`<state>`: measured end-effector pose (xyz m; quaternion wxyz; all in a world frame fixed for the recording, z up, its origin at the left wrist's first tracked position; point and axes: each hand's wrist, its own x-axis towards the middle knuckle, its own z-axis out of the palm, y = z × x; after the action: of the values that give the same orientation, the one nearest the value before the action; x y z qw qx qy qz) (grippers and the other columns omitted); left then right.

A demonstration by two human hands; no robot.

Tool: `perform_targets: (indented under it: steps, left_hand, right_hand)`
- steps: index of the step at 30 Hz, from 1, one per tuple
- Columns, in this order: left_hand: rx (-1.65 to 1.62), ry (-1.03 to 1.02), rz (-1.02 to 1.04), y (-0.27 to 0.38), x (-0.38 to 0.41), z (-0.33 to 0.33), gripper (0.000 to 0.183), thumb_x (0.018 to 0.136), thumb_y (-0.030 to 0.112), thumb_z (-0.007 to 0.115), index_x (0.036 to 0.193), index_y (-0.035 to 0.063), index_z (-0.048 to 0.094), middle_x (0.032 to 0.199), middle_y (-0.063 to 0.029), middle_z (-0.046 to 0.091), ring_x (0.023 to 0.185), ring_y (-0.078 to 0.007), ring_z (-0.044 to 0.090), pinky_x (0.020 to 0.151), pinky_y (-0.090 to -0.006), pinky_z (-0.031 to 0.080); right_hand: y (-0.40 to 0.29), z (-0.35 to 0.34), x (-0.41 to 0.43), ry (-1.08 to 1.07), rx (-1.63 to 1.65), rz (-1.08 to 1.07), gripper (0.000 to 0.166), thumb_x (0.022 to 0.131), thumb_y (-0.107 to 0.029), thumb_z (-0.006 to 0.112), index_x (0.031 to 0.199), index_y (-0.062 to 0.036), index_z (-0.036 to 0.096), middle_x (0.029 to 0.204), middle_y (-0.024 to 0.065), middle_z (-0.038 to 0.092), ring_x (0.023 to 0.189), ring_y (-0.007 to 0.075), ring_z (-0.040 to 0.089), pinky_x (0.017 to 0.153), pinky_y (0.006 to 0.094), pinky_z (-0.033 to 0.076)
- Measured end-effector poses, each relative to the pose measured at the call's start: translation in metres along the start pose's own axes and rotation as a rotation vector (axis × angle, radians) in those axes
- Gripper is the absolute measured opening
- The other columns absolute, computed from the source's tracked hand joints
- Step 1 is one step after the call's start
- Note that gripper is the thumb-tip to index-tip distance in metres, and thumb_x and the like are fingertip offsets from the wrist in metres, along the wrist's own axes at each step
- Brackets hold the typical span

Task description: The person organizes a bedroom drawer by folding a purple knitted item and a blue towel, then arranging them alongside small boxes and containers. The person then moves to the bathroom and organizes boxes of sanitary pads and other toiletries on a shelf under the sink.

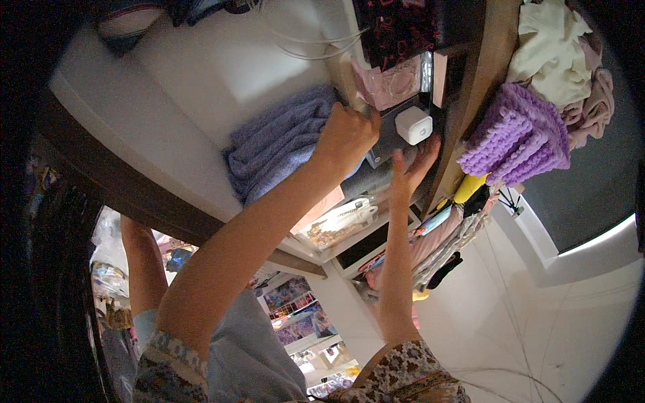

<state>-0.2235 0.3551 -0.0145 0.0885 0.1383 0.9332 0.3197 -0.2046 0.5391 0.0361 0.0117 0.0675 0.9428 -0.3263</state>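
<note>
My left hand (350, 132) is closed in a fist over the right end of a folded blue-purple knitted fabric (282, 136); whether its fingers pinch something is hidden. My right hand (418, 166) has its fingers apart, just below a small white rounded box (410, 126); whether it touches the box cannot be told. The white box stands on a dark grey flat box (390, 126). Beside these lies a clear-windowed pink package (390, 83). Below the fabric is a clear bag with white and orange contents (342, 219).
A purple chunky knitted item (519, 136) and cream cloth (552, 50) lie at the right, beyond a wooden edge (473, 95). Clothes (443, 242) hang below them. Thin pale cables (322, 53) loop near the top. A dark board edge (126, 171) curves across the left.
</note>
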Motion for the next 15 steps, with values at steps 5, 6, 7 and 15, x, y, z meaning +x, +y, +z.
perform_targets:
  steps: [5,6,7,15]
  left_hand:
    - [-0.292,-0.190,-0.120,-0.007,0.009,-0.009,0.039,0.076,0.037,0.073,0.095,0.0045,0.063,0.075,-0.0084,0.068,0.077,-0.0258,0.068,0.066,-0.0389,0.047]
    - [-0.324,-0.206,-0.131,-0.006,0.011,-0.008,0.042,0.075,0.040,0.074,0.094,0.0048,0.063,0.076,-0.0091,0.068,0.078,-0.0265,0.068,0.067,-0.0395,0.048]
    - [-0.351,-0.220,-0.150,-0.008,0.013,-0.007,0.045,0.073,0.044,0.075,0.094,0.0051,0.063,0.077,-0.0098,0.068,0.079,-0.0273,0.068,0.068,-0.0400,0.048]
    - [-0.409,-0.185,-0.126,-0.009,0.012,-0.005,0.039,0.074,0.043,0.074,0.087,0.0070,0.066,0.081,-0.0112,0.069,0.082,-0.0279,0.068,0.071,-0.0422,0.048]
  right_hand:
    - [-0.001,0.006,0.018,-0.014,-0.099,0.096,0.079,0.079,-0.006,0.077,0.142,0.0003,0.030,0.139,0.0181,0.041,0.129,0.0272,0.041,0.108,0.0379,0.031]
    - [0.004,0.003,0.020,0.003,-0.083,0.136,0.075,0.080,-0.007,0.076,0.140,0.0008,0.032,0.137,0.0176,0.042,0.126,0.0264,0.043,0.107,0.0368,0.033]
    - [0.007,0.005,0.020,0.039,-0.048,0.104,0.073,0.081,-0.009,0.077,0.138,0.0012,0.033,0.135,0.0168,0.044,0.124,0.0254,0.044,0.105,0.0359,0.034]
    - [0.004,0.005,-0.004,0.216,0.087,0.136,0.068,0.081,-0.016,0.079,0.130,0.0035,0.036,0.127,0.0169,0.046,0.119,0.0250,0.045,0.104,0.0358,0.035]
